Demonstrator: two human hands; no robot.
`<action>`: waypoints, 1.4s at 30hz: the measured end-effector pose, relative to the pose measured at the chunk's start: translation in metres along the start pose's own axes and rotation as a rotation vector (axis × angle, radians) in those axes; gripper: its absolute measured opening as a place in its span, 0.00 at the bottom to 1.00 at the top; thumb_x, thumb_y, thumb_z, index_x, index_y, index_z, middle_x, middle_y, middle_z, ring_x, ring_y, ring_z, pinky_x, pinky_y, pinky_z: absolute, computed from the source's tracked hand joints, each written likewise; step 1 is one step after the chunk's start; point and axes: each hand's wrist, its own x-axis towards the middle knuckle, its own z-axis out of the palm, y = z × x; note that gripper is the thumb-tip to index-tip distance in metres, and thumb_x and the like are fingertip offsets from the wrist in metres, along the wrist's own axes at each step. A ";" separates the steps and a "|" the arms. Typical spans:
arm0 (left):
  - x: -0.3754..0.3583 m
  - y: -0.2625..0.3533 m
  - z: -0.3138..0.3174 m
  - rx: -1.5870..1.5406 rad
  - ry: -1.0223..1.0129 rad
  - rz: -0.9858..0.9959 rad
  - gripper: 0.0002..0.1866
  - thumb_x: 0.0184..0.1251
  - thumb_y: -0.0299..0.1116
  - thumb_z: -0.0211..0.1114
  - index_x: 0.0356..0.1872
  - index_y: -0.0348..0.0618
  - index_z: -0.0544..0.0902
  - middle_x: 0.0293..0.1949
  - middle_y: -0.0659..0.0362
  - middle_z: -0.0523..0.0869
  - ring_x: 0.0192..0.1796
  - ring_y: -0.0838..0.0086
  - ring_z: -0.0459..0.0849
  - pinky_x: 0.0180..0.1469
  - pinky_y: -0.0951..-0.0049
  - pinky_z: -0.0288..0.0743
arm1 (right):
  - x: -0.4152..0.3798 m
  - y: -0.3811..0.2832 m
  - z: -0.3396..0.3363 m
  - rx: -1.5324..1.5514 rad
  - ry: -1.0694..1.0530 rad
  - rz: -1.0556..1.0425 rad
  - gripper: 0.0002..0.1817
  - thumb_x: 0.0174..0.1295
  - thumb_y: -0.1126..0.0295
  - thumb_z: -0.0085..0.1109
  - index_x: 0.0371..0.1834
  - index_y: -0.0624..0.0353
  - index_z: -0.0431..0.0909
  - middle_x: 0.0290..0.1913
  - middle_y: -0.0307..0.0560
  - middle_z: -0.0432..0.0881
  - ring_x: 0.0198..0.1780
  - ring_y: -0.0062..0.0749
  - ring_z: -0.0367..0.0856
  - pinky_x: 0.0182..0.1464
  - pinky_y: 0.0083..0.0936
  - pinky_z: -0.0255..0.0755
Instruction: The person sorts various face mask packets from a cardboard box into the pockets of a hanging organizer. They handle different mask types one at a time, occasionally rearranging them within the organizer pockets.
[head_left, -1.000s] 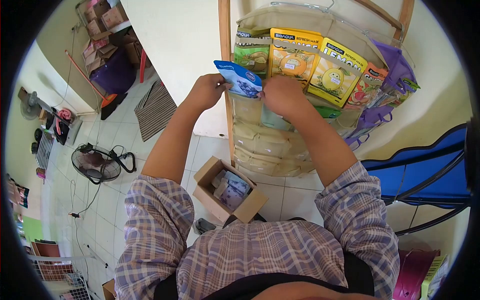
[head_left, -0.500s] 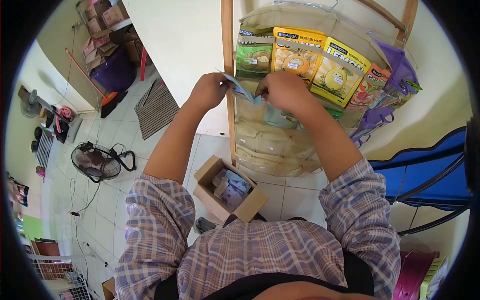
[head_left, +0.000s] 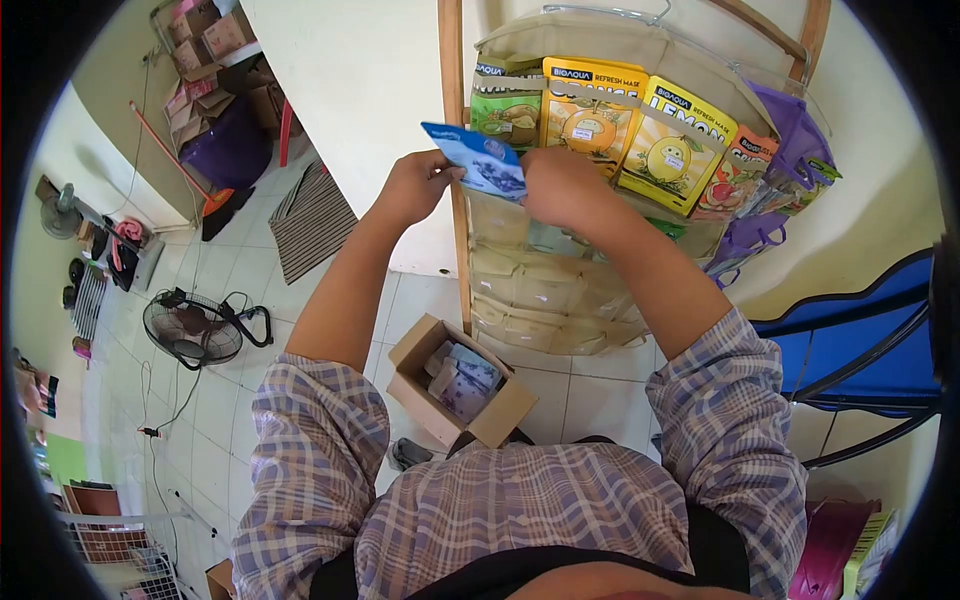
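Two hands meet at one blue sachet (head_left: 478, 160), held up in front of the hanging pocket organizer (head_left: 560, 290). Left hand (head_left: 415, 185): fingers closed, pinching the sachet's lower left edge between thumb and fingertips. Right hand (head_left: 562, 185): fingers curled, gripping the sachet's right edge; the exact finger placement is hidden behind the knuckles. Sachet sits between the two hands, tilted, its top corner pointing up and left, its printed face toward the camera. It lies just below the green sachet (head_left: 505, 105) in the organizer's top row and overlaps the wooden post (head_left: 452, 60) at the organizer's left side. Top row, left to right: green, orange sachet (head_left: 588, 115), lemon sachet (head_left: 672, 145). Lower pockets of the organizer hold pale packets. Below the arms, on the tiled floor (head_left: 590, 395), an open cardboard box (head_left: 420, 345) holds more sachets. A floor fan (head_left: 190, 328) stands well apart to the left.
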 end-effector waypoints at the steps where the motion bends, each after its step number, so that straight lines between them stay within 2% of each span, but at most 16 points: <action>1: 0.000 -0.001 0.000 -0.003 0.001 -0.002 0.11 0.64 0.33 0.65 0.42 0.36 0.84 0.33 0.50 0.87 0.32 0.68 0.82 0.41 0.69 0.75 | 0.000 0.002 0.000 0.001 0.000 -0.011 0.14 0.48 0.66 0.67 0.35 0.64 0.82 0.37 0.59 0.83 0.42 0.53 0.83 0.45 0.42 0.76; 8: 0.003 -0.007 0.001 0.028 0.002 0.050 0.13 0.64 0.37 0.65 0.41 0.37 0.85 0.32 0.49 0.86 0.33 0.64 0.82 0.41 0.67 0.75 | 0.000 0.015 0.005 0.067 -0.027 -0.024 0.15 0.49 0.65 0.68 0.31 0.67 0.82 0.36 0.63 0.82 0.39 0.56 0.82 0.42 0.42 0.76; 14: 0.002 0.002 -0.001 0.171 0.014 0.112 0.12 0.62 0.38 0.66 0.38 0.38 0.86 0.32 0.47 0.85 0.35 0.56 0.83 0.41 0.64 0.76 | 0.004 0.025 0.002 0.078 -0.215 -0.093 0.17 0.51 0.60 0.68 0.35 0.65 0.82 0.35 0.61 0.83 0.39 0.54 0.82 0.43 0.41 0.75; 16: 0.004 0.002 -0.001 0.216 0.036 0.168 0.12 0.61 0.38 0.66 0.38 0.39 0.86 0.32 0.47 0.85 0.36 0.54 0.83 0.41 0.62 0.76 | 0.001 0.029 0.002 0.242 -0.048 -0.108 0.21 0.52 0.55 0.68 0.36 0.64 0.82 0.34 0.60 0.83 0.39 0.53 0.82 0.44 0.40 0.74; 19: 0.004 0.002 -0.001 0.271 0.009 0.146 0.11 0.60 0.37 0.66 0.37 0.41 0.86 0.33 0.48 0.86 0.37 0.53 0.83 0.42 0.61 0.76 | -0.004 0.027 0.006 0.137 0.031 -0.105 0.24 0.54 0.49 0.65 0.36 0.63 0.82 0.34 0.59 0.84 0.38 0.52 0.83 0.43 0.39 0.75; 22: 0.001 0.006 -0.005 0.250 0.005 0.158 0.12 0.61 0.38 0.66 0.38 0.39 0.86 0.31 0.48 0.86 0.35 0.54 0.83 0.41 0.61 0.76 | -0.010 0.015 0.000 0.274 -0.030 0.102 0.27 0.56 0.44 0.62 0.35 0.62 0.83 0.32 0.58 0.84 0.36 0.51 0.83 0.41 0.38 0.75; 24: 0.000 0.008 -0.009 0.130 -0.046 0.165 0.13 0.63 0.37 0.67 0.39 0.37 0.85 0.23 0.54 0.82 0.24 0.74 0.75 0.31 0.72 0.72 | -0.009 0.012 0.002 0.216 0.007 0.115 0.28 0.57 0.43 0.61 0.34 0.62 0.83 0.30 0.58 0.83 0.34 0.50 0.83 0.39 0.37 0.75; 27: 0.005 -0.004 -0.005 -0.179 -0.067 0.045 0.14 0.64 0.40 0.67 0.39 0.37 0.85 0.22 0.60 0.80 0.24 0.81 0.72 0.29 0.76 0.69 | -0.003 0.018 0.006 0.205 0.029 0.104 0.29 0.57 0.42 0.60 0.31 0.64 0.83 0.27 0.57 0.83 0.31 0.49 0.83 0.36 0.37 0.75; 31: 0.000 0.002 -0.008 0.009 -0.104 0.054 0.15 0.64 0.41 0.68 0.39 0.38 0.84 0.22 0.63 0.79 0.24 0.84 0.70 0.28 0.78 0.68 | -0.001 0.021 0.008 0.378 0.069 0.171 0.29 0.57 0.43 0.61 0.31 0.65 0.83 0.26 0.57 0.82 0.30 0.47 0.83 0.34 0.36 0.74; 34: 0.002 0.003 -0.005 -0.038 -0.070 0.112 0.16 0.61 0.44 0.69 0.38 0.38 0.86 0.27 0.57 0.84 0.29 0.77 0.76 0.35 0.75 0.72 | -0.005 0.017 0.008 0.262 0.097 0.159 0.27 0.56 0.44 0.63 0.32 0.63 0.83 0.26 0.54 0.83 0.30 0.44 0.83 0.35 0.34 0.74; 36: 0.006 0.005 -0.001 -0.490 0.016 0.284 0.15 0.62 0.40 0.70 0.41 0.39 0.86 0.22 0.63 0.79 0.24 0.83 0.70 0.27 0.78 0.68 | -0.010 0.012 0.007 0.307 0.094 0.158 0.26 0.56 0.44 0.62 0.32 0.61 0.84 0.27 0.53 0.84 0.32 0.45 0.84 0.36 0.36 0.75; 37: 0.004 0.007 -0.003 -0.492 0.012 0.278 0.15 0.62 0.40 0.70 0.41 0.39 0.86 0.22 0.63 0.79 0.24 0.83 0.70 0.27 0.78 0.68 | -0.012 0.011 0.008 0.350 0.095 0.158 0.24 0.57 0.44 0.61 0.31 0.58 0.84 0.29 0.52 0.84 0.34 0.46 0.84 0.38 0.38 0.76; 38: 0.002 0.008 -0.008 -0.258 -0.003 0.190 0.14 0.61 0.40 0.70 0.41 0.40 0.86 0.23 0.63 0.80 0.25 0.83 0.71 0.28 0.78 0.69 | -0.013 0.012 0.011 0.351 0.090 0.159 0.24 0.57 0.44 0.61 0.31 0.58 0.84 0.29 0.52 0.84 0.34 0.46 0.84 0.38 0.38 0.76; 39: 0.000 0.013 -0.012 -0.024 -0.017 0.105 0.14 0.61 0.39 0.70 0.41 0.40 0.86 0.24 0.63 0.81 0.26 0.83 0.72 0.30 0.78 0.69 | -0.012 0.013 0.013 0.463 0.250 0.098 0.20 0.57 0.48 0.62 0.32 0.54 0.85 0.29 0.49 0.85 0.34 0.44 0.84 0.37 0.37 0.76; 40: -0.002 0.013 -0.011 -0.026 -0.016 0.102 0.14 0.61 0.39 0.70 0.41 0.40 0.86 0.24 0.63 0.81 0.26 0.83 0.72 0.30 0.78 0.69 | -0.012 0.013 0.014 0.572 0.410 0.035 0.15 0.58 0.51 0.62 0.34 0.51 0.85 0.29 0.46 0.85 0.34 0.42 0.84 0.37 0.36 0.75; 42: -0.005 0.015 -0.009 0.157 -0.060 0.177 0.11 0.61 0.36 0.69 0.41 0.42 0.87 0.28 0.63 0.86 0.27 0.81 0.73 0.32 0.78 0.71 | -0.013 0.012 0.012 0.386 0.411 0.018 0.13 0.59 0.54 0.62 0.34 0.51 0.85 0.27 0.46 0.84 0.31 0.39 0.83 0.34 0.33 0.74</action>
